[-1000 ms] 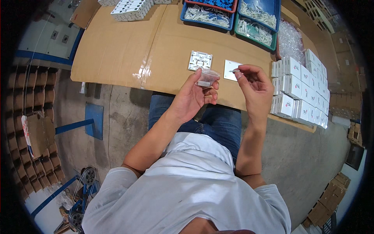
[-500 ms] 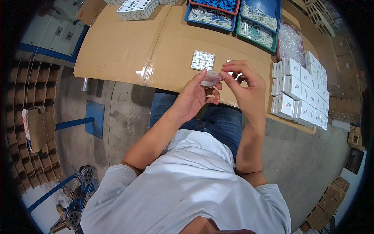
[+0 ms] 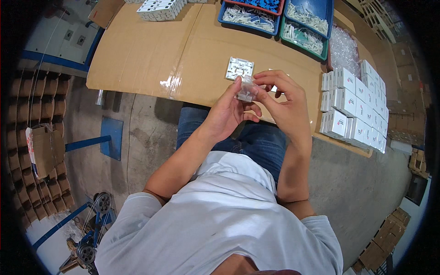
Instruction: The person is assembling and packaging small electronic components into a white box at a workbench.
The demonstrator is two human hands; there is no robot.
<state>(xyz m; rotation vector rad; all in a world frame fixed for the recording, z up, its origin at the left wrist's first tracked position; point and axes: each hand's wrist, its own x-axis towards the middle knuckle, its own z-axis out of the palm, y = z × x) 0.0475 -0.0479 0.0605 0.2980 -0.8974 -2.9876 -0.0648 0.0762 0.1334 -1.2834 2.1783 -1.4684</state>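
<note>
A small clear plastic piece point(image 3: 246, 90), perhaps a little bag, is held up between both hands just over the table's near edge. My left hand point(image 3: 228, 109) pinches its left side with the thumb, the other fingers curled loosely below. From the right, the thumb and index finger of my right hand point(image 3: 285, 98) are closed on its right side. Just beyond the hands a square white plate point(image 3: 239, 68) with metal fittings lies on the cardboard. Another white part point(image 3: 274, 88) lies behind my right hand, mostly hidden by the fingers.
Blue trays point(image 3: 250, 19) and a green tray point(image 3: 303, 40) of white plastic parts stand at the back, beside a red tray point(image 3: 270, 5) of blue parts. Clear plastic pieces point(image 3: 343, 52) fill a bin at right. White boxes point(image 3: 353, 105) are stacked near the right edge; more white units point(image 3: 161, 10) sit far left.
The clear plastic piece has turned and tilted up between my hands. My right hand has shifted slightly left, its fingers reaching further over the piece.
</note>
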